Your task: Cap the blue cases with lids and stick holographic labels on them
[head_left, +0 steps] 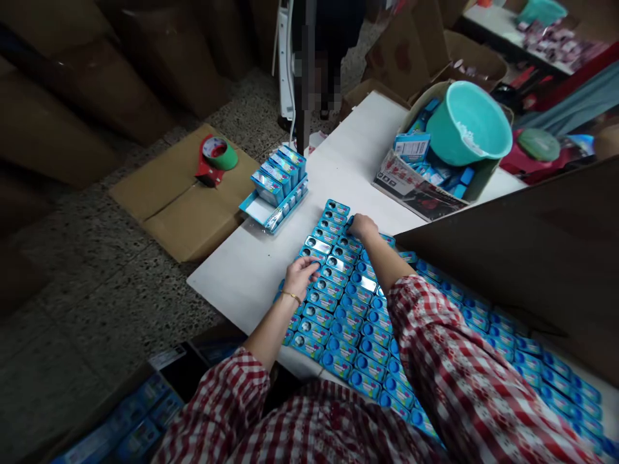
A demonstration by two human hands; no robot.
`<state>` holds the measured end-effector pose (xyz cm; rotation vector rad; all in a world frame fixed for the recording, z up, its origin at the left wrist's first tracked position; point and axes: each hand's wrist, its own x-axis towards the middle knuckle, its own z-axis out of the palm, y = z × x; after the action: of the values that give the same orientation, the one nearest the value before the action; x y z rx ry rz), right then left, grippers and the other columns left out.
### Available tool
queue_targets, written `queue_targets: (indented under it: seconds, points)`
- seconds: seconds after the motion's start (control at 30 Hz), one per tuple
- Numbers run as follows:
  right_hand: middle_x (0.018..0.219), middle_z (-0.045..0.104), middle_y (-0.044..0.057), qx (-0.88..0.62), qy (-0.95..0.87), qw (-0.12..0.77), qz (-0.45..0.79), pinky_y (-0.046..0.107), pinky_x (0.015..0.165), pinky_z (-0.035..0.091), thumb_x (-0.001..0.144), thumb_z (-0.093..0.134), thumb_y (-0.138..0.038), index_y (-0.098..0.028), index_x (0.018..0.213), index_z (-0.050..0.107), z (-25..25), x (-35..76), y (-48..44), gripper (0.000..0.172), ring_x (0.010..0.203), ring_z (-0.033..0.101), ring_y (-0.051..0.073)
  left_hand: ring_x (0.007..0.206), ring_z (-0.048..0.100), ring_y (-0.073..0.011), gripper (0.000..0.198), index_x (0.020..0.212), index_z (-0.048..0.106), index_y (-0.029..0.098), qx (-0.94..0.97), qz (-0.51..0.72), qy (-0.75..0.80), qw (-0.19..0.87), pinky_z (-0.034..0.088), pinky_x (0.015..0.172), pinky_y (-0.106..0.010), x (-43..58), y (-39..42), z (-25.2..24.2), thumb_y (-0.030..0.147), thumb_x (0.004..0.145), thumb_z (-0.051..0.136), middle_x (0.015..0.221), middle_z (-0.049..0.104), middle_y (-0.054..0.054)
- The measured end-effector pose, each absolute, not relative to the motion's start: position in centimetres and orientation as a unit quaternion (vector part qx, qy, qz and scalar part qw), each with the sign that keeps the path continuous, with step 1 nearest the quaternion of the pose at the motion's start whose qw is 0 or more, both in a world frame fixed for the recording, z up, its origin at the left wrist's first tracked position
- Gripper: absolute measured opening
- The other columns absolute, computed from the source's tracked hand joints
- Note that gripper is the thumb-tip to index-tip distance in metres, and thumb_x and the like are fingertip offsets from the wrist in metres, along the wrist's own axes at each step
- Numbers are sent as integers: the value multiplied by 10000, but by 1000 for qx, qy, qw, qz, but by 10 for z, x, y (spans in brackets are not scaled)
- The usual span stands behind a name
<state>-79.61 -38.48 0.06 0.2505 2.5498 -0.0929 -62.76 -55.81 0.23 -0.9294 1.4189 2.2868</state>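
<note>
Several small blue packets (338, 303) lie in tight rows across the white table (251, 270). My left hand (300, 274) rests on the left edge of the rows, fingers curled down over the packets. My right hand (362, 225) reaches to the far end of the rows, fingers bent onto the top packets. Neither hand has lifted a packet. A gold bangle circles my left wrist. Red checked sleeves cover my upper arms.
A blue display tray (275, 187) of upright packets stands at the table's far left corner. A cardboard box (416, 187) with a teal basin (468, 125) sits at the back right. A tape dispenser (215, 158) lies on a floor carton (188, 193). A person (324, 51) stands beyond the table.
</note>
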Motion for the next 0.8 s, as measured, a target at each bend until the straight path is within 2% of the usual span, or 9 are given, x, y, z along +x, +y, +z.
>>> queue_targets:
  seconds: [0.1, 0.2, 0.3, 0.37, 0.43, 0.5, 0.6, 0.7, 0.8]
  points:
    - [1119, 622, 147, 103, 969, 213, -71, 344, 797, 468, 739, 665, -344, -181, 1183, 549, 4, -769, -382, 488, 1034, 587, 274, 477, 554, -73, 250, 787, 635, 137, -328, 783, 511, 139, 411, 463, -187, -627, -554, -2, 189, 563, 731, 583, 576, 44]
    - [1022, 669, 80, 33, 968, 135, -211, 296, 811, 459, 814, 579, -390, -222, 1094, 612, 5, -718, -390, 329, 975, 611, 214, 462, 560, -79, 238, 751, 610, 139, -335, 768, 532, 123, 403, 443, -182, -627, -547, -9, 151, 554, 744, 558, 575, 51]
    - [861, 695, 28, -86, 897, 195, -388, 251, 732, 475, 802, 569, -454, -219, 944, 682, 3, -668, -400, 297, 810, 637, 165, 441, 551, -80, 252, 673, 562, 136, -337, 773, 522, 132, 397, 440, -183, -627, -538, -10, 106, 532, 769, 521, 557, 52]
    - [724, 680, 19, -73, 852, 250, -454, 253, 632, 483, 795, 554, -472, -189, 905, 692, 1, -652, -400, 333, 663, 625, 155, 479, 574, -85, 239, 686, 571, 127, -330, 802, 472, 160, 425, 482, -190, -625, -536, -7, 102, 556, 770, 552, 581, 29]
    - [674, 660, 11, -16, 845, 258, -469, 257, 582, 484, 803, 537, -424, -164, 906, 682, 2, -656, -394, 315, 585, 603, 146, 576, 621, -103, 206, 771, 607, 119, -322, 833, 409, 188, 447, 528, -192, -621, -539, -2, 125, 620, 747, 650, 638, -17]
    - [725, 665, 10, 30, 882, 211, -421, 263, 626, 494, 802, 532, -335, -163, 927, 662, 3, -674, -385, 249, 632, 613, 147, 654, 643, -117, 174, 840, 622, 116, -326, 849, 368, 195, 451, 545, -190, -617, -546, 2, 159, 692, 704, 736, 669, -58]
    - [883, 678, 45, 51, 954, 151, -253, 284, 765, 480, 778, 556, -235, -175, 940, 642, 6, -711, -383, 193, 857, 623, 187, 677, 650, -129, 118, 836, 613, 111, -343, 854, 342, 188, 466, 562, -203, -612, -558, 5, 210, 772, 629, 762, 678, -83]
    - [1033, 647, 142, 42, 973, 203, -99, 333, 819, 463, 755, 584, -183, -147, 1020, 624, 6, -740, -396, 271, 1003, 592, 261, 703, 654, -139, 113, 852, 597, 122, -349, 858, 324, 193, 498, 627, -239, -610, -567, 6, 225, 817, 565, 779, 681, -86]
    - [1116, 598, 200, 53, 965, 254, -39, 370, 831, 461, 745, 605, -187, -118, 1154, 558, 4, -758, -407, 418, 1056, 571, 302, 758, 653, -145, 147, 876, 589, 134, -344, 865, 307, 197, 508, 708, -271, -610, -570, 8, 266, 843, 533, 829, 680, -87]
